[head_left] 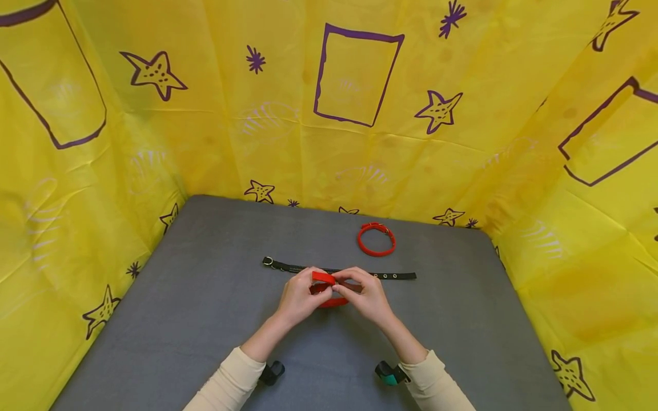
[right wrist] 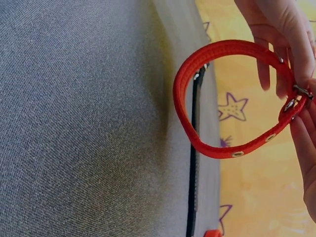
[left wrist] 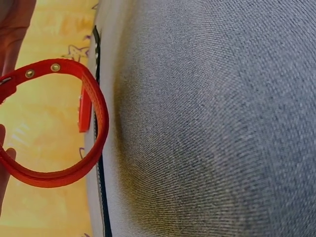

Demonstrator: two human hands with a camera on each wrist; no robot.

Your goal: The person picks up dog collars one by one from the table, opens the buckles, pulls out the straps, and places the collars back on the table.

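A red collar (right wrist: 182, 98), bent into a ring with metal eyelets along its strap, is held up between both hands over the table. My left hand (head_left: 300, 295) pinches it from the left side. From the right, my right hand (head_left: 372, 295) pinches the strap, its fingertips meeting the left ones at the metal buckle (right wrist: 302, 91). In the right wrist view one strap end lies through the buckle, partly covered by fingers. Just beyond the hands a black collar (head_left: 406, 276) lies stretched out flat, its middle hidden behind them.
A second red collar (head_left: 361, 246), fastened into a ring, lies farther back to the right. The grey table (head_left: 205, 245) is bordered by yellow cloth walls (head_left: 288, 148) with purple drawings. Dark wrist straps (head_left: 271, 374) show below both sleeves.
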